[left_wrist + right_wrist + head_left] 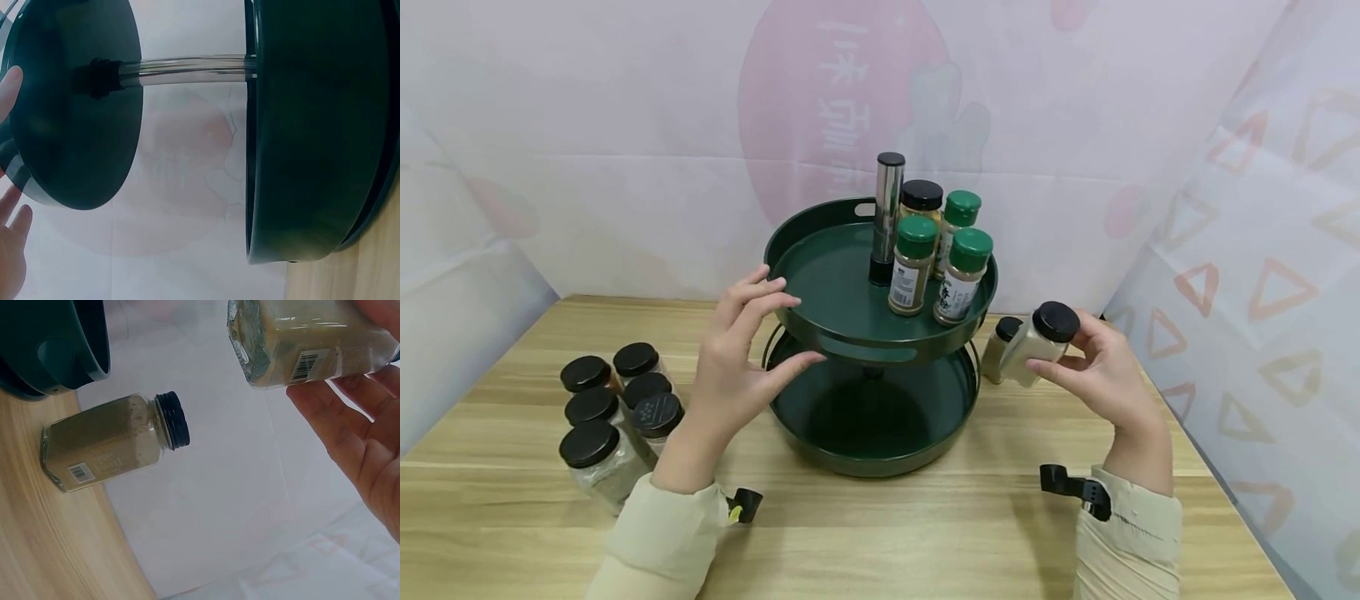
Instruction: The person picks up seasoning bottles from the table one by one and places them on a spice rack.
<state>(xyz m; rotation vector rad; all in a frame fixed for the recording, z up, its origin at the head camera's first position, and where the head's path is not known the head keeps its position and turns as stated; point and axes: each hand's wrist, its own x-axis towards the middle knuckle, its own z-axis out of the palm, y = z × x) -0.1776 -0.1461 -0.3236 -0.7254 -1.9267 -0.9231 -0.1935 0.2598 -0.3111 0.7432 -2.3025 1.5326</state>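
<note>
My right hand (1105,362) grips a square glass spice jar (1032,354) with a black lid, tilted and raised right of the two-tier green turntable rack. In the right wrist view, pale powder and a barcode show through this jar (312,344). Behind it a second black-lidded spice jar (997,354) stands on the table. At the rack's left, my left hand (733,354) has its thumb and fingers spread apart, fingertips right at the rim of the upper tray (827,275). Its thumb lies lower, over the gap above the lower tray (880,465).
The upper tray carries a steel grinder (889,217), a black-lidded jar (922,196) and green-capped shakers (914,262) on its right half. Several black-lidded jars (602,462) cluster on the wooden table (865,542) at left. A cloth backdrop (625,167) hangs behind.
</note>
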